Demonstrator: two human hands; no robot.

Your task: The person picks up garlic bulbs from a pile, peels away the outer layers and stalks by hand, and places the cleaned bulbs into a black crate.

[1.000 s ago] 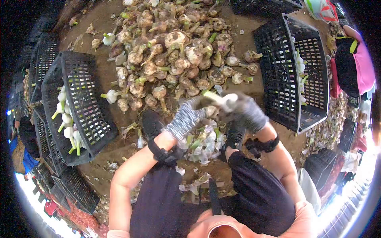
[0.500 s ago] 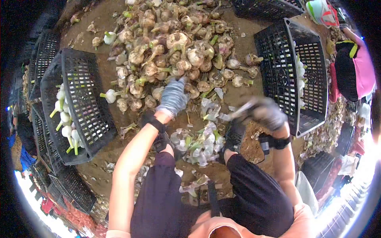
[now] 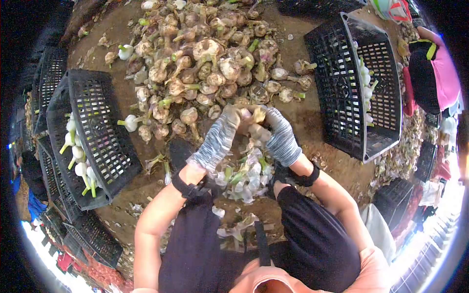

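Note:
In grey gloves, my left hand [image 3: 222, 134] and my right hand [image 3: 281, 136] meet in front of the heap, fingers closed around one garlic bulb [image 3: 256, 116]. Its dry, brownish skin shows between the gloves, and the rest is covered by fingers. Just beyond my hands lies a heap of unpeeled garlic [image 3: 205, 53] with soil-stained skins and cut stems. Below my hands, between my feet, is a pile of peeled-off garlic skins [image 3: 246, 178]. Whether either hand also holds a tool cannot be made out.
To the left a tilted black crate [image 3: 105, 132] holds several clean white bulbs [image 3: 78, 151]. Another black crate [image 3: 337, 93] with white bulbs stands on the right. A loose white bulb [image 3: 130, 123] lies left of the heap. A person in pink [image 3: 444, 80] is at far right.
My right hand has swung left from beside the right crate to meet my left hand. My left hand has drawn back from the heap, and a garlic bulb is now between them.

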